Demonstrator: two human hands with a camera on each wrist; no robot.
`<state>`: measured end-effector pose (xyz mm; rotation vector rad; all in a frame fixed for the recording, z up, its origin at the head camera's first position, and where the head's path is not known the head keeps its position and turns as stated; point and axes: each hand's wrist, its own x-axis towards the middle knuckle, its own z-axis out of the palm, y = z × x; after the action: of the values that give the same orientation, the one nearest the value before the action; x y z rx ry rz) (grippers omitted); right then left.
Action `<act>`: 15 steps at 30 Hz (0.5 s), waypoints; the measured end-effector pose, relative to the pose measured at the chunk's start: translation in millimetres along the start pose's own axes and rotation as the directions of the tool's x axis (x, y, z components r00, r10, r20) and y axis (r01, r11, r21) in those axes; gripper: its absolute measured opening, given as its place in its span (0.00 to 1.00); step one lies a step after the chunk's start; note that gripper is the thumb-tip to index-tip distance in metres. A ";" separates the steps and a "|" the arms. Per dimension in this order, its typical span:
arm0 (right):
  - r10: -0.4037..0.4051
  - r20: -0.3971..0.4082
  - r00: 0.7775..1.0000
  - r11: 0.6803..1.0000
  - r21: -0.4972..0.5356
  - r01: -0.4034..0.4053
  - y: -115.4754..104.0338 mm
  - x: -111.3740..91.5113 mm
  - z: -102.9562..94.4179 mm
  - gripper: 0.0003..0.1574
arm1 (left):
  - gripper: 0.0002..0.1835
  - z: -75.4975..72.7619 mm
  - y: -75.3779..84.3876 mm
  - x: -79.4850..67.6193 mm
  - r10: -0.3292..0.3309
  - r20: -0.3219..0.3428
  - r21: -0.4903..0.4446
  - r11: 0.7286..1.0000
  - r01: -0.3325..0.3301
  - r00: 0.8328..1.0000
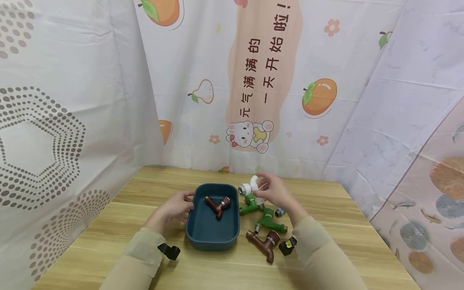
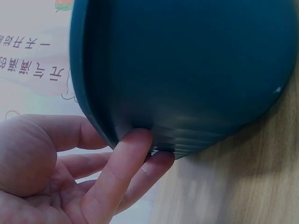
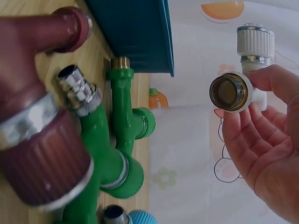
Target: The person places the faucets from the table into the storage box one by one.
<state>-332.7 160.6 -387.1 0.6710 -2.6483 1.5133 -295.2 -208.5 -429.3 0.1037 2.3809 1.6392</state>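
Note:
My right hand (image 1: 274, 191) holds a white Y-shaped pipe valve (image 3: 256, 43) above the table, to the right of a dark blue plastic bin (image 1: 212, 233). The thumb and fingers grip its body, with the ribbed cap and a metal threaded end showing. At the bin's left side, my left hand (image 1: 175, 206) grips the rim, two fingertips lying on the outer wall (image 2: 196, 93). A brown Y-shaped pipe valve (image 1: 218, 208) lies inside the bin.
Right of the bin, two green pipe valves (image 1: 267, 221) (image 3: 122, 102) lie close together below the right hand. Nearer me is a brown valve (image 1: 264, 242). A small blue fitting (image 1: 279, 212) is partly hidden by the right arm. A printed curtain (image 1: 203, 137) stands behind the wooden table (image 1: 206, 270).

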 end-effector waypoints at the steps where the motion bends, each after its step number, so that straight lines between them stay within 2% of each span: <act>1: 0.001 0.000 1.000 1.000 0.005 -0.001 -1.6 1.2 1.4 0.41 | 0.34 0.1 0.2 0.2 -0.001 -0.003 -0.001 1.000 0.001 1.000; 15: 0.018 0.006 1.000 0.997 0.073 -0.019 -16.1 13.3 21.5 0.41 | 0.34 0.1 3.5 -2.5 0.001 0.006 0.022 1.000 -0.001 1.000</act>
<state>-334.6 131.1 -382.4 0.6574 -2.6215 1.6229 -293.0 -207.6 -425.7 0.1143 2.3951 1.6111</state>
